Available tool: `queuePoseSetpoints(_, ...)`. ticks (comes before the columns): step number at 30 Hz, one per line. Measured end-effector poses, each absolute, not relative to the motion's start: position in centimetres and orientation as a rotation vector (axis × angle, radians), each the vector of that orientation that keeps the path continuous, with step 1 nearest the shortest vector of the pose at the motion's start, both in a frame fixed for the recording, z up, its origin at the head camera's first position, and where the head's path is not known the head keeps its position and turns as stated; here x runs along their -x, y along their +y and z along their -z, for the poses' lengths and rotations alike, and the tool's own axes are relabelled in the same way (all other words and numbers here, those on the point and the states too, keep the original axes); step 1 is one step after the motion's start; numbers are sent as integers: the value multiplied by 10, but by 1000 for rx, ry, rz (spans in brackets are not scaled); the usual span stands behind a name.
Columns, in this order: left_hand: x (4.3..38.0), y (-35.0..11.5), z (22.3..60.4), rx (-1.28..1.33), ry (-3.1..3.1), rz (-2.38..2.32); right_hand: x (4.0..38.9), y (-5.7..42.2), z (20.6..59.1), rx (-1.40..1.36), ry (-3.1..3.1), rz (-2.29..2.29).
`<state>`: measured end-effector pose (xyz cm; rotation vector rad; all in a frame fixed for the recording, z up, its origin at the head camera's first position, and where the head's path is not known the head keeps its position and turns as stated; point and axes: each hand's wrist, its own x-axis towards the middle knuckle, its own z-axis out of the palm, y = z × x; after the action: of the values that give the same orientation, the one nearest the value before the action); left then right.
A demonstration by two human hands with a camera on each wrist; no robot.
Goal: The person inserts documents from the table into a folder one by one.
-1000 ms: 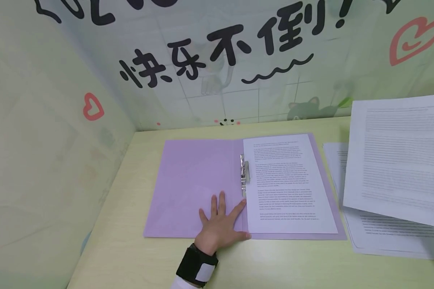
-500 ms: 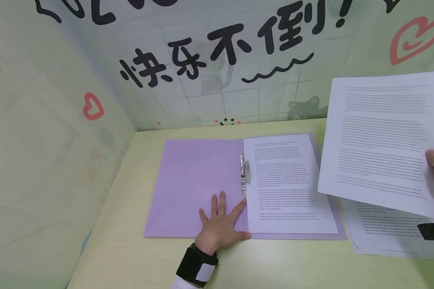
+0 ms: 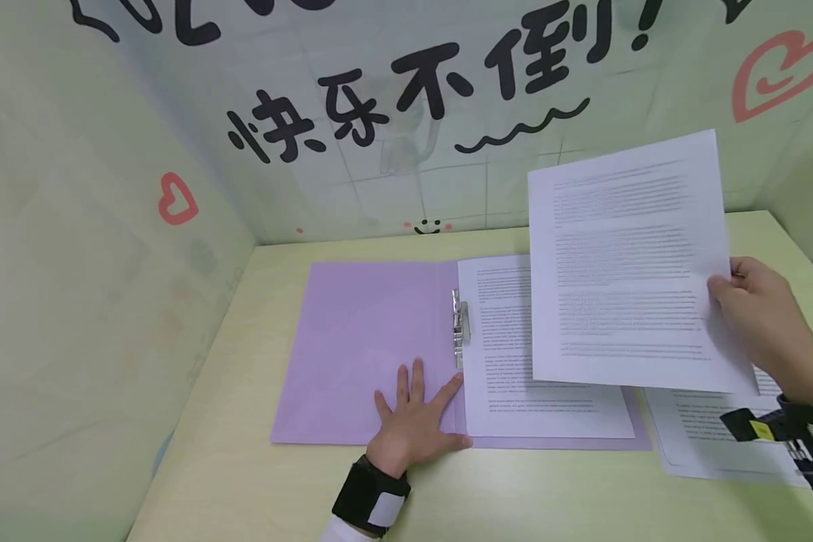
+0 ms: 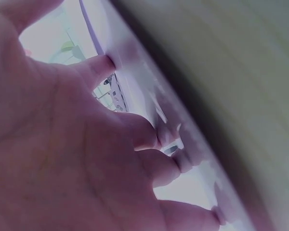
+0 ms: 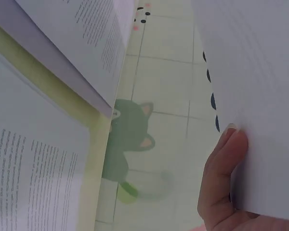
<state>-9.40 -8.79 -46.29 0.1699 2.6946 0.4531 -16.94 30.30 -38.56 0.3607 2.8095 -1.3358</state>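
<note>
An open purple folder [image 3: 366,339] lies on the table, with a metal clip [image 3: 458,325] along its spine. On its right half rests a printed page [image 3: 494,376]. My left hand [image 3: 413,433] presses on the folder's lower middle, fingers spread; the left wrist view shows the palm [image 4: 53,134] and fingertips against the purple cover. My right hand [image 3: 762,309] pinches the right edge of a printed sheet [image 3: 623,263], raised over the page in the folder and partly covering it. In the right wrist view a curled finger [image 5: 226,163] is against the sheet's edge.
More printed sheets [image 3: 704,436] lie on the table right of the folder, partly under the right wrist and raised sheet. A wall covering [image 3: 406,173] with large black characters stands behind the table [image 3: 549,497]. Another wall [image 3: 108,301] rises at the left.
My right hand has come into view from the right and carried the printed sheet leftward, from above the loose sheets to over the folder's right half. My left hand has stayed in place.
</note>
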Motion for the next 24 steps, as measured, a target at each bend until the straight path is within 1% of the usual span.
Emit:
queuePoseSetpoints(8,97,-85,462,-160,2702,-446,180,284,393,-201,2766,1318)
queuePoseSetpoints(24,100,-80,458,-143,2692,-430,193,254,408,-55,2707,1295)
